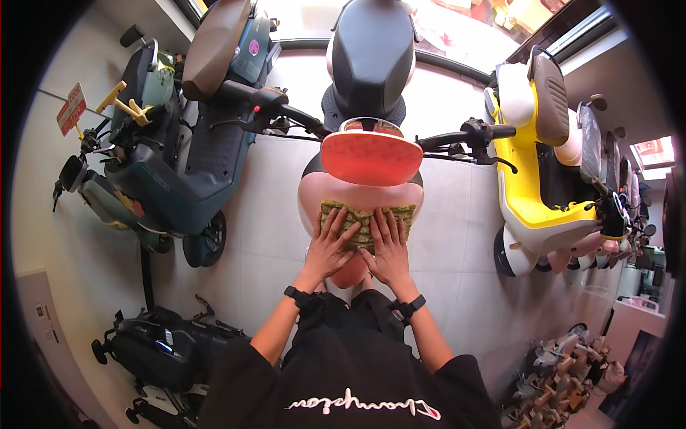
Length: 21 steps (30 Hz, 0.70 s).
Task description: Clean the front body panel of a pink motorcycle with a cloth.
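A green ribbed cloth (364,228) lies spread across the pink front panel (351,187) of an electric scooter that faces me. My left hand (333,241) presses the cloth's left half against the panel, fingers spread flat. On its right half, my right hand (388,244) holds it down the same way, palm over the lower edge. The two thumbs are near each other at the cloth's lower middle. Just above the cloth is the scooter's red-tinted headlight cover (372,159). Below it, the pink front mudguard (349,273) shows between my wrists.
The scooter's left-side handlebar grip (239,91) and right-side grip (504,131) reach out widely. A dark teal scooter (177,182) stands at left, a yellow and white one (522,187) at right. A black scooter (166,348) is at lower left. Pale floor tiles (445,236) lie between them.
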{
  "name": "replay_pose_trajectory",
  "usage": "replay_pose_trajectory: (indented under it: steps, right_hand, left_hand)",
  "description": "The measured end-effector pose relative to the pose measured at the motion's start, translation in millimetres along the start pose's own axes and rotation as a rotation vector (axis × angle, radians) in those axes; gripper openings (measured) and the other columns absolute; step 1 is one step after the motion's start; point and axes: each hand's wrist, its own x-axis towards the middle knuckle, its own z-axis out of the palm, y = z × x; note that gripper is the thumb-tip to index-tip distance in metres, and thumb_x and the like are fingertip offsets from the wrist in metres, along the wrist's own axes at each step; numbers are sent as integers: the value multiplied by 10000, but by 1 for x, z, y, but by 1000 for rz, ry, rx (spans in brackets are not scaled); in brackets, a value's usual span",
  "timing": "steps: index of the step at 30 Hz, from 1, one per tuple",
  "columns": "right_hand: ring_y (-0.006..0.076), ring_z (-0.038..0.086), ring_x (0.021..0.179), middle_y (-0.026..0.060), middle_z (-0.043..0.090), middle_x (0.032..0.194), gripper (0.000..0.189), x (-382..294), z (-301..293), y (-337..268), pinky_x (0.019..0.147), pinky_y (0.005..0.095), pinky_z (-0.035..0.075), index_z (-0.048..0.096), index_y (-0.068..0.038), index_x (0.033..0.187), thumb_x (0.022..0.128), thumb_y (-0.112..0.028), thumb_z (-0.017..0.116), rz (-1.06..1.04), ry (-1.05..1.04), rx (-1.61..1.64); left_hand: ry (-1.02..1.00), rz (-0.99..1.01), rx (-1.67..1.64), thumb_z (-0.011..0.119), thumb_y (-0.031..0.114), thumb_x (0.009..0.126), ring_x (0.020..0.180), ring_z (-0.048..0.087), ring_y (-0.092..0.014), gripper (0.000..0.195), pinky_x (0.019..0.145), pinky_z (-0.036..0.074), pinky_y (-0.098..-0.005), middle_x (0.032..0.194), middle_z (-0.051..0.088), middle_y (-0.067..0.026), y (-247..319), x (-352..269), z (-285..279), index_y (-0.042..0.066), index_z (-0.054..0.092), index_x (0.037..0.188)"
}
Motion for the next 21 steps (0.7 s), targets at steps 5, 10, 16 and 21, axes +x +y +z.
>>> replay_pose_trajectory:
  steps: [5, 10, 16, 21]
  right_hand:
    - [365, 210, 1567, 119, 248, 1700, 839, 11, -9, 6, 1276, 541, 141, 274, -100, 1629, 953, -461, 614, -30, -92, -8]
    - [358, 201, 1571, 119, 251, 1700, 770, 36, -15, 5, 1276, 530, 137, 324, -88, 1613, 972, -425, 585, 28, -26, 18]
    - [359, 207, 1569, 113, 258, 1699, 744, 30, -4, 4, 1277, 524, 129, 333, -103, 1615, 980, -400, 584, 29, 53, -14]
    - [403, 200, 1563, 122, 229, 1710, 736, -23, 14, -11, 1270, 556, 128, 315, -100, 1623, 990, -367, 580, 39, 35, 33]
  left_hand:
    - [-28, -37, 5, 631, 489, 925, 1577, 183, -356, 725, 1283, 78, -578, 1694, 229, -176, -2, 0, -2, 218, 430, 1566]
    - [-16, -137, 37, 544, 445, 992, 1581, 180, -350, 680, 1277, 72, -563, 1702, 210, -183, 4, 29, -16, 186, 386, 1601]
    - [69, -204, -28, 538, 383, 1001, 1572, 173, -406, 661, 1272, 106, -557, 1693, 195, -234, 20, 26, -9, 186, 370, 1609]
    - [23, -168, 41, 533, 350, 1005, 1561, 192, -427, 649, 1266, 151, -554, 1688, 195, -252, 30, -22, 0, 190, 368, 1612]
